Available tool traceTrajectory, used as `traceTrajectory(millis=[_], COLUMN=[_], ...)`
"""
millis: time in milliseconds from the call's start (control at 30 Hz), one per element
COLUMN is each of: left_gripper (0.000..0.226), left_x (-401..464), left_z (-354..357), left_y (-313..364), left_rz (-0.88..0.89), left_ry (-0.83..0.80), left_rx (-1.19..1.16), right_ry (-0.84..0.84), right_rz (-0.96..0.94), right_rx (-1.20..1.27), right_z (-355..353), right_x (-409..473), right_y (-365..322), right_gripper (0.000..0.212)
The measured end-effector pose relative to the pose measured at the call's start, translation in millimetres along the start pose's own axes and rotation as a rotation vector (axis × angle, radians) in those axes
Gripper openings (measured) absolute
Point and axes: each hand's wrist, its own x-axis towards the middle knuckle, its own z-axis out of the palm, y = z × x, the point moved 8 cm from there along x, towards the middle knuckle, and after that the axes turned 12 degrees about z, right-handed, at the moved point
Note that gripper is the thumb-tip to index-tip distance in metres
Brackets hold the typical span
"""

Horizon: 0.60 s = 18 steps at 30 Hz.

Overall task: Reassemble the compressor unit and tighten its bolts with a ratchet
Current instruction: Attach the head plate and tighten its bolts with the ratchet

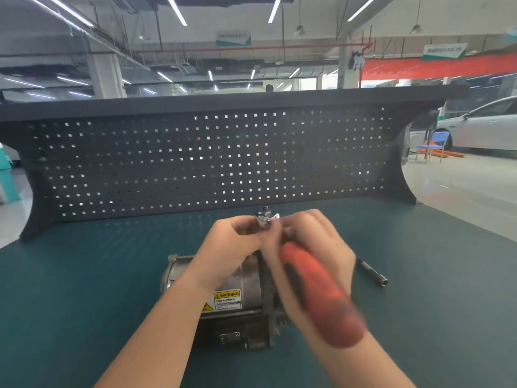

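Grey metal, scuffed and dull, makes up the compressor unit [240, 298], which lies on its side on the green desk [84, 275] just in front of the person, its round body already closed up as one piece as far as this view shows. Both hands meet above its far end. The left hand [237, 247] has its fingers curled and pinches a small bright metal part [265, 217] at the top of the unit; whether that part is a bolt head, a socket or the tool's head is too blurred to tell. The right hand [316, 247] is wrapped round the ratchet [319, 289], whose orange and dark handle runs back toward the wrist and is smeared by motion. My judgement is that the reassembly proper is largely done and the work is in the bolt-tightening stage, with this bolt being seated or turned; how many bolts are already tight cannot be read from this angle, so some may well be left. A dark extension bar [372, 271] lies on the desk just right of the hands, unused. On the unit's side a yellow and white sticker [226, 301] reads "WARNING" and "Hot surface"; the smaller lines beneath are illegible. Hanging signs far behind the pegboard [195, 163] carry writing too small to read.
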Motion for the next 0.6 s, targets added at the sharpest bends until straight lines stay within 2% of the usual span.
traceTrajectory(millis=[67,167,267,367,433,500,600], left_gripper=[0.017,0.019,0.005,0.018,0.02,0.021,0.028], left_x=[-3.7,-3.1,2.5,2.3,2.8,3.4,1.2], left_z=[-0.7,-6.1,-8.8,-7.6,-7.7,-8.9,-6.6], left_y=[-1.6,-0.6,-0.4,-0.9,-2.1,-4.1,-2.9], left_rz=[0.041,0.039,0.024,0.036,0.031,0.021,0.024], left_ry=[-0.011,0.016,-0.004,-0.036,-0.024,-0.007,-0.028], left_rx=[0.028,0.045,0.031,0.007,0.006,0.027,0.015], right_ry=[0.04,0.034,0.036,-0.11,-0.137,-0.038,0.139], right_rz=[-0.109,-0.064,0.248,0.632,0.765,0.689,0.292], right_rx=[-0.139,-0.096,0.204,0.672,0.754,0.573,0.143], right_z=[10.2,10.9,-8.6,-10.7,-11.1,-20.1,-27.4], right_x=[-8.2,-3.6,14.4,29.8,33.7,31.8,15.5], right_y=[-12.7,-6.2,30.3,78.2,97.8,96.2,39.9], right_gripper=[0.018,0.024,0.018,0.028,0.031,0.036,0.031])
